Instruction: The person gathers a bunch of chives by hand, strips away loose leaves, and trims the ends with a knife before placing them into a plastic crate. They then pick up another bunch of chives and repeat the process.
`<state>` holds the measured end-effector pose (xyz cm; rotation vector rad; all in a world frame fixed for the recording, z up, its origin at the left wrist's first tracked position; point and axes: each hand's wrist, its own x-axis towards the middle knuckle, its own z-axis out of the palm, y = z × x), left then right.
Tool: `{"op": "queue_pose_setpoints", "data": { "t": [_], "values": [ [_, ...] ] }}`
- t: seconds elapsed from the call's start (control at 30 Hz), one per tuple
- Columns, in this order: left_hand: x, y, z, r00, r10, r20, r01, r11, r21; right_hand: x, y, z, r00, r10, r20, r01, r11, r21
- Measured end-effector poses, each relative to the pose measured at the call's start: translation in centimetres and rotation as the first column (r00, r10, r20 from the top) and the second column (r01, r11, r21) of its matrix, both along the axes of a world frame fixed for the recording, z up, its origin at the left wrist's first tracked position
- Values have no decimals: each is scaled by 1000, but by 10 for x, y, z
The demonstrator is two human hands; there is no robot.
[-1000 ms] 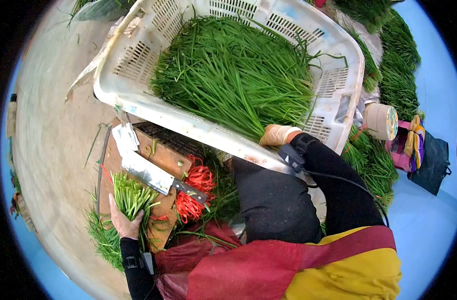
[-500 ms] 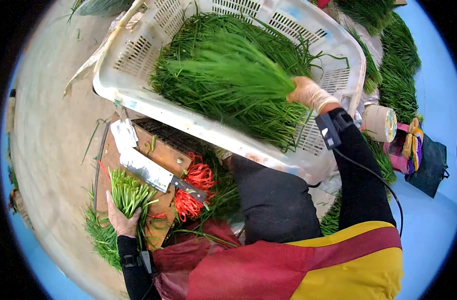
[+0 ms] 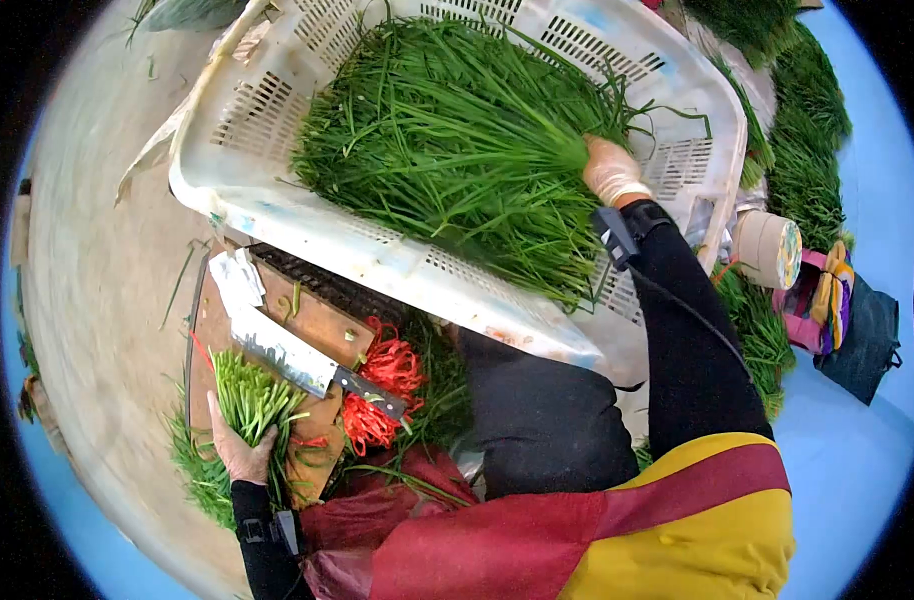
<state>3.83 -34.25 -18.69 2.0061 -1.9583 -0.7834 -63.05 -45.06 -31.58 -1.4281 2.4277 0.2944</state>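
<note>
My right hand (image 3: 613,172), in a pale glove, grips the stem end of a bunch of garlic chives (image 3: 517,125). The leaves fan out to the left over the heap of chives (image 3: 417,190) inside the white plastic basket (image 3: 307,215). At lower left, my left hand (image 3: 242,450) is wrapped round a bundle of garlic chives (image 3: 257,400), its pale cut stems pointing up. Beside that bundle a cleaver (image 3: 287,350) with a black handle lies on a wooden board (image 3: 322,325). Red ties (image 3: 385,385) lie piled by the handle.
Long rows of chives (image 3: 807,140) lie along the right side. A cream round container (image 3: 767,248) stands right of the basket, near a pink and dark bag (image 3: 847,320). Loose leaves lie on the pale floor (image 3: 107,300).
The right hand's bunch, blurred above the heap before, now rests across it in sharp view. My right forearm has shifted left. The left hand keeps its grip and has hardly moved.
</note>
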Motion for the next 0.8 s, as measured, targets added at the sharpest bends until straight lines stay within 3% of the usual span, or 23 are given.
{"op": "queue_pose_setpoints", "data": {
  "t": [0.13,0.17,0.2,0.27,0.3,0.37,0.4,0.47,0.6,0.67,0.7,0.73,0.8],
  "values": [
    [4,2,-1,990,-62,125,67,997,-39,-8,-12,55,995,47,-83,-39,995,94],
    [5,2,-2,994,-60,96,64,997,-38,-8,-12,71,992,17,-123,-12,999,37],
    [5,2,-2,996,-59,65,61,997,-38,-38,-10,53,976,108,-188,-132,984,-117],
    [5,2,-1,995,-49,90,52,998,-26,-22,-19,111,995,-65,-78,55,991,-124],
    [6,2,-2,995,-39,87,41,999,-22,-31,-18,109,994,-65,-83,54,991,-124],
    [1,2,1,994,-36,106,38,999,-15,-57,-15,101,993,-16,115,72,862,-501],
    [2,2,0,994,-35,100,37,999,-17,-50,-13,103,994,-15,109,68,861,-503],
    [6,3,-2,996,-30,78,33,999,-31,-23,-5,109,992,-95,89,101,993,-68],
    [7,2,-2,990,-54,127,62,996,-62,-20,21,57,992,4,124,2,999,-52],
    [9,2,-3,991,-80,107,90,991,-95,-13,16,41,969,221,111,-237,959,158],
    [9,1,-4,991,-74,108,85,991,-102,-30,22,0,961,188,201,-219,966,141],
    [9,1,-4,995,-59,82,66,995,-79,-14,28,19,953,134,273,-177,974,139],
    [5,0,1,996,-2,86,4,1000,-23,1,42,8,980,-26,200,-38,951,307]
  ]
}}
